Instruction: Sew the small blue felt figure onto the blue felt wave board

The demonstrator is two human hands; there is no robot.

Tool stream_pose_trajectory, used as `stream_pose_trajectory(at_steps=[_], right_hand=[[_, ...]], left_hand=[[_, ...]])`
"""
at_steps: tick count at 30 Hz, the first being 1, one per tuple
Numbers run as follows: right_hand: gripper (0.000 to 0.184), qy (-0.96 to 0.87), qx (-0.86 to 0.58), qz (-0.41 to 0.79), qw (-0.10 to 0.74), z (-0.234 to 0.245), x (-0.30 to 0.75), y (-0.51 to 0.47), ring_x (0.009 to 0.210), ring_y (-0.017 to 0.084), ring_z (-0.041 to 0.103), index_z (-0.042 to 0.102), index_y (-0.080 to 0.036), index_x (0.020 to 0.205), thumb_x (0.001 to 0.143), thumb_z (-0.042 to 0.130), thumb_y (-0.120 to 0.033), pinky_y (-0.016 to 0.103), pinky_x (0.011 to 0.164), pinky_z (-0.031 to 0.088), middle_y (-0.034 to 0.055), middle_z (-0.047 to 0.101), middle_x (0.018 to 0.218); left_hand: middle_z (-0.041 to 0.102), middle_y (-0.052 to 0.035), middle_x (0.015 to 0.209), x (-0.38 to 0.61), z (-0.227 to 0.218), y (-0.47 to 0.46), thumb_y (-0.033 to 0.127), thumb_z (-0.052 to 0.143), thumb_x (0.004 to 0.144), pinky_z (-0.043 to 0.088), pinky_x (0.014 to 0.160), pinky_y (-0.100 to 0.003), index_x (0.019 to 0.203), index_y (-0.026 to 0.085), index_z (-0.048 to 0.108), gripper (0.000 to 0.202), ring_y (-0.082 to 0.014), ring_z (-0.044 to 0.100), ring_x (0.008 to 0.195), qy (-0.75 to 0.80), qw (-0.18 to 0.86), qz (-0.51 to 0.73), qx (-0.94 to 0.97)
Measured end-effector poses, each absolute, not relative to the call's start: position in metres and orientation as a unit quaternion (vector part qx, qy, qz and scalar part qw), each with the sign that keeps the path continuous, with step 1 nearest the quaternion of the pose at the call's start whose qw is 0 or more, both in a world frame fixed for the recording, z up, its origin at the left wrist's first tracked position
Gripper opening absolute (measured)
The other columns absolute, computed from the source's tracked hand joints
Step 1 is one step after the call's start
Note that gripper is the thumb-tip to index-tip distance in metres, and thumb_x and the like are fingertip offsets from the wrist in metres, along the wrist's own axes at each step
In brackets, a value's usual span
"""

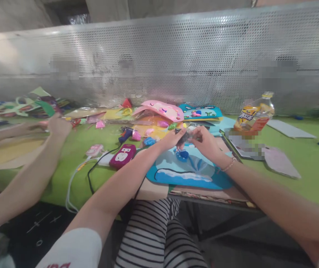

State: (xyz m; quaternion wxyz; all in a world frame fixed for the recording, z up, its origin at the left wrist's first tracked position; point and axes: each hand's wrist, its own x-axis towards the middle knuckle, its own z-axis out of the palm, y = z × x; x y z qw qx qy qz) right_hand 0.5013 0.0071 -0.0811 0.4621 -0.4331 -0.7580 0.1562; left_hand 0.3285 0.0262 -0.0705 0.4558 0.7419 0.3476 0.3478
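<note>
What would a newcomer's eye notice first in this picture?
Probably the bright blue piece on the table, beneath the left hand and right hand. Next may come the pink piece behind it, then the clear bottle with a colourful label, farther right.

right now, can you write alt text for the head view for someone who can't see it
A person's left hand and right hand meet at a small dark item above a blue decorated sheet on a green table. Another person's hand is at the left; a bottle stands to the right.
</note>
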Motion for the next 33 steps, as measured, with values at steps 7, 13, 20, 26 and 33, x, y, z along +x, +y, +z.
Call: stream_pose_trajectory(at_steps=[7,13,20,26,33], right_hand=[[0.015,-0.781,-0.357,0.234,0.456,-0.082,0.494,0.006,0.06,0.012,0.049,0.043,-0.022,0.083,0.076,0.055,-0.026,0.025,0.053,0.043,-0.0022,0.049,0.07],[0.014,-0.753,-0.355,0.293,0.47,-0.08,0.493,0.012,0.062,0.012,0.048,0.041,-0.022,0.079,0.071,0.052,-0.018,0.027,0.055,0.048,-0.0036,0.042,0.071],[0.012,-0.696,-0.378,0.364,0.49,-0.081,0.499,0.018,0.066,0.014,0.058,0.049,-0.022,0.083,0.072,0.05,-0.021,0.034,0.066,0.054,-0.0011,0.054,0.08],[0.025,-0.712,-0.401,0.301,0.491,-0.076,0.497,0.012,0.071,0.018,0.062,0.054,-0.022,0.088,0.07,0.066,-0.033,0.034,0.066,0.052,0.0024,0.062,0.081],[0.034,-0.687,-0.363,0.397,0.489,-0.083,0.496,0.018,0.065,0.012,0.054,0.05,-0.021,0.085,0.067,0.069,-0.043,0.028,0.062,0.047,-0.002,0.056,0.075]], left_hand=[[0.042,0.0022,0.039,0.332,-0.073,0.027,0.055,0.026,0.09,0.035,0.047,-0.02,0.052,0.016,0.045,0.058,-0.0067,0.039,0.038,0.391,0.377,0.369,0.754],[0.043,0.0013,0.04,0.332,-0.075,0.035,0.055,0.027,0.09,0.037,0.05,-0.022,0.05,0.017,0.043,0.058,-0.0079,0.042,0.04,0.415,0.36,0.379,0.745],[0.044,0.0007,0.041,0.333,-0.077,0.037,0.056,0.029,0.089,0.037,0.045,-0.022,0.054,0.017,0.044,0.055,-0.0078,0.042,0.037,0.419,0.383,0.384,0.728],[0.046,0.002,0.046,0.331,-0.077,0.036,0.061,0.032,0.086,0.038,0.045,-0.021,0.06,0.017,0.045,0.052,-0.0073,0.043,0.041,0.362,0.42,0.38,0.741],[0.047,0.004,0.049,0.331,-0.078,0.035,0.055,0.045,0.082,0.035,0.047,-0.02,0.067,0.017,0.047,0.041,-0.007,0.044,0.044,0.346,0.381,0.38,0.768]])
